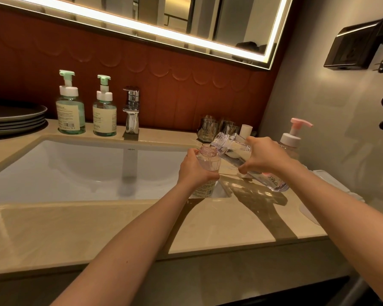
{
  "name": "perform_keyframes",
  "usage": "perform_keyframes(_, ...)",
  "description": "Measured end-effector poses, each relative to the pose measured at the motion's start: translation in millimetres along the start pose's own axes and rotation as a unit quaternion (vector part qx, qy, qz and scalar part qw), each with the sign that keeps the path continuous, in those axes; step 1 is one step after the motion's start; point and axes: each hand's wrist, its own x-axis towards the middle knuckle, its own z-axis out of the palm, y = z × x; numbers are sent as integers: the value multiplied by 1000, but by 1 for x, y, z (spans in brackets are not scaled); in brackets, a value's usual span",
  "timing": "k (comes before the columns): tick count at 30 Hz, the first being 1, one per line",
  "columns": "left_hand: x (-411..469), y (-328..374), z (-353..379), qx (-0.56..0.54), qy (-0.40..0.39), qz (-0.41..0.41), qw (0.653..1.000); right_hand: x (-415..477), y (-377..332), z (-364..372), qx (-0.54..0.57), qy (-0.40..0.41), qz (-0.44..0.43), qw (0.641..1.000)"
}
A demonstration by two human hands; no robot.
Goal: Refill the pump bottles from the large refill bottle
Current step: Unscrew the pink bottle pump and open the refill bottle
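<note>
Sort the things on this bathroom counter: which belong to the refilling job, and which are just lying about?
Job: open pump bottle in the left hand; large refill bottle tipped by the right hand; two green-pump bottles; pink-pump bottle.

Lying about: faucet; drinking glasses; stacked plates; hair dryer.

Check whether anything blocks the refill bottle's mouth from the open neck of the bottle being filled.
Nothing visible does. The right hand tilts the large refill bottle so its mouth sits right at the uncapped neck of the small bottle, held upright by the left hand at the sink's right edge. No cap or pump covers the neck.
</note>
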Motion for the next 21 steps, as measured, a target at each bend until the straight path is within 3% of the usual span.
perform_keyframes(21, -2, -1, 4, -9, -3, -2, 1000, 0, 1, -3, -18, -12, -6, 1000)
